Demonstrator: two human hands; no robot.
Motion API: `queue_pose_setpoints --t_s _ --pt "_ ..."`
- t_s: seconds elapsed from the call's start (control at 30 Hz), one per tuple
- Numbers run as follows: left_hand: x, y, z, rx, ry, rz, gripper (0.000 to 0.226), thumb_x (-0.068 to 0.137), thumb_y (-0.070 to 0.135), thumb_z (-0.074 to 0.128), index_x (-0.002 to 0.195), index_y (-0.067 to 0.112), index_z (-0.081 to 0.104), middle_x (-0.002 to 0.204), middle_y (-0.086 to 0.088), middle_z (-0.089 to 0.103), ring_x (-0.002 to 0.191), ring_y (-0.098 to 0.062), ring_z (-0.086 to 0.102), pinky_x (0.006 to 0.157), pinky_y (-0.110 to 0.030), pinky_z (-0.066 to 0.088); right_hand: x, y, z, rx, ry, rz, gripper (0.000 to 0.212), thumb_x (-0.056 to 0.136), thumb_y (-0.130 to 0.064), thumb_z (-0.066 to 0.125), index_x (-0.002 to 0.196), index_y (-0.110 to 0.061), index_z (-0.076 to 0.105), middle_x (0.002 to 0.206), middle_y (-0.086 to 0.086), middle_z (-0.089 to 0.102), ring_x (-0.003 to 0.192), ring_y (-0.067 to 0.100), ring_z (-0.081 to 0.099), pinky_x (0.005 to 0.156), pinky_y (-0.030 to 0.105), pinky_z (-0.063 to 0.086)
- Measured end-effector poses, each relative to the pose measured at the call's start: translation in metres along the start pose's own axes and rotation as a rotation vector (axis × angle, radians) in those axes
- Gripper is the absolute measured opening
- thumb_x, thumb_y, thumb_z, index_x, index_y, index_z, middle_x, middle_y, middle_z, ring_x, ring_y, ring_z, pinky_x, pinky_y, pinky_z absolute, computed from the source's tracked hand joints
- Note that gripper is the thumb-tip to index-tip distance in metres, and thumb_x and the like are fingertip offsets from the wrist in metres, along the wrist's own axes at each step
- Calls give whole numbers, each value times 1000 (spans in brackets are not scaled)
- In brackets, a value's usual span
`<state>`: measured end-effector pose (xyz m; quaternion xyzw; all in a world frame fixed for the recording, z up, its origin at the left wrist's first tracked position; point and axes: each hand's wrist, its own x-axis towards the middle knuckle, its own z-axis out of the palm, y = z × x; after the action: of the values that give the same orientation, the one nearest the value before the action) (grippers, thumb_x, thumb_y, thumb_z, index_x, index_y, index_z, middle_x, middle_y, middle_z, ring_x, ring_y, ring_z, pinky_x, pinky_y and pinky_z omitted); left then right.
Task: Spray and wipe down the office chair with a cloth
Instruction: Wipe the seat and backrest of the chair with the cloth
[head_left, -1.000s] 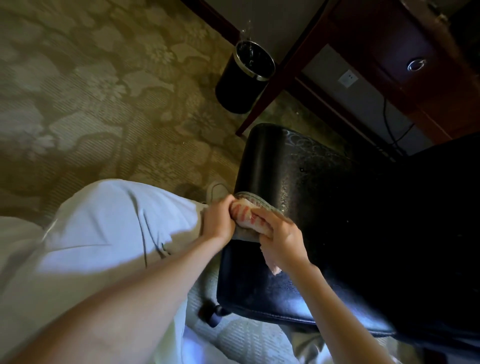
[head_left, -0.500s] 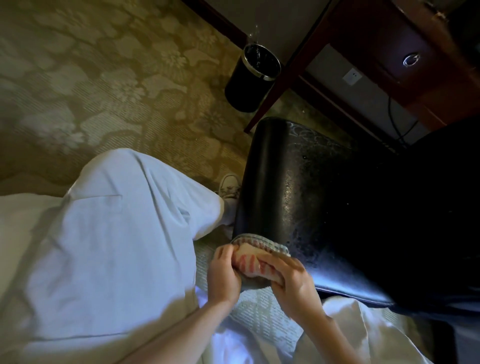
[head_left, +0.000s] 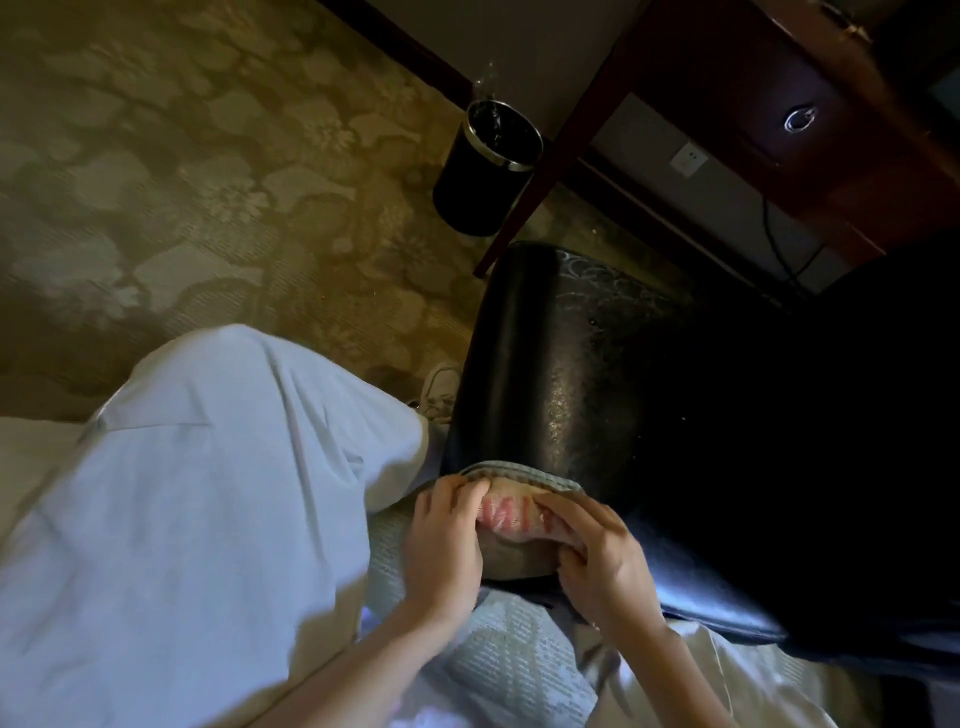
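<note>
Both hands are on the cloth (head_left: 511, 512), which is draped over the near corner of the black office chair (head_left: 582, 395) seat. The left hand (head_left: 441, 545) pinches the cloth's left side with fingertips bent over the top edge, and the right hand (head_left: 602, 561) grips its right side — the two hands close together, closed on the fabric with only a short strip of pink-striped cloth showing between them. A grey ribbed hem of the cloth lies across the seat just above the fingers.

Compared with a second ago, the hands and cloth have slid down the seat's left edge toward the near corner; half a second ago they were already almost there, and since then little has shifted beyond the fingers bunching the cloth tighter. The seat surface above the cloth shows a speckled sheen under the light.

The person's leg in pale trousers (head_left: 208, 493) fills the left side, with a light shoe (head_left: 439, 387) just beside the chair. On the patterned carpet (head_left: 182, 182) stands a black waste bin (head_left: 485, 174) with a metal rim, next to a leg of the dark wooden desk (head_left: 727, 78).
</note>
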<state>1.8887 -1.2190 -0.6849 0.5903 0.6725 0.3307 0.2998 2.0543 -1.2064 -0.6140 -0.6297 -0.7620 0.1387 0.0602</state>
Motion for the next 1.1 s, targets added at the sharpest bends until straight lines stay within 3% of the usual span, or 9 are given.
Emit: queue_pose_setpoints --t_s 0.13,0.3,0.37,0.53,0.7,0.9,1.1 --pt "68 20 4 182 -42 154 49 77 4 61 120 27 62 109 -2 57 96 -25 57 69 -35 52 46 28 -9 27 105 53 63 63 3 60 119 -27 65 120 -4 65 105 20 62 90 16 44" --pt "170 41 27 221 -20 238 46 84 9 57 129 22 57 128 -5 51 115 -27 49 89 -38 48 136 58 -19 51 189 73 57 68 3 58 120 -19 66 123 5 63 113 26 59 101 31 44" --pt "215 50 40 258 7 260 45 85 9 56 129 20 56 130 -6 48 115 -28 47 91 -37 45 180 73 -26 20 200 68 58 70 7 61 122 -17 65 123 7 64 115 27 58 103 31 41" --pt "324 72 63 302 34 260 34 90 9 49 121 19 60 118 -7 50 110 -29 47 82 -38 43 288 107 -43 -15 218 90 57 73 2 59 125 -20 62 123 7 64 115 25 58 101 25 38" --pt "408 93 82 379 29 258 31 95 13 43 118 22 63 118 -10 54 111 -33 51 84 -40 44 368 134 -53 -19 225 175 54 82 -4 56 131 -27 57 128 5 62 119 24 56 99 23 38" --pt "418 104 84 473 -17 272 36 96 7 42 126 18 60 124 -11 57 116 -33 54 92 -39 46 367 140 -59 24 180 197 53 85 -11 59 134 -29 53 131 5 60 121 25 54 101 28 40" --pt "339 102 73 456 -117 369 35 93 11 46 123 20 61 117 -12 52 108 -33 51 90 -37 43 276 126 -55 111 126 239 55 84 -7 58 133 -29 54 126 5 62 116 24 57 96 24 42"
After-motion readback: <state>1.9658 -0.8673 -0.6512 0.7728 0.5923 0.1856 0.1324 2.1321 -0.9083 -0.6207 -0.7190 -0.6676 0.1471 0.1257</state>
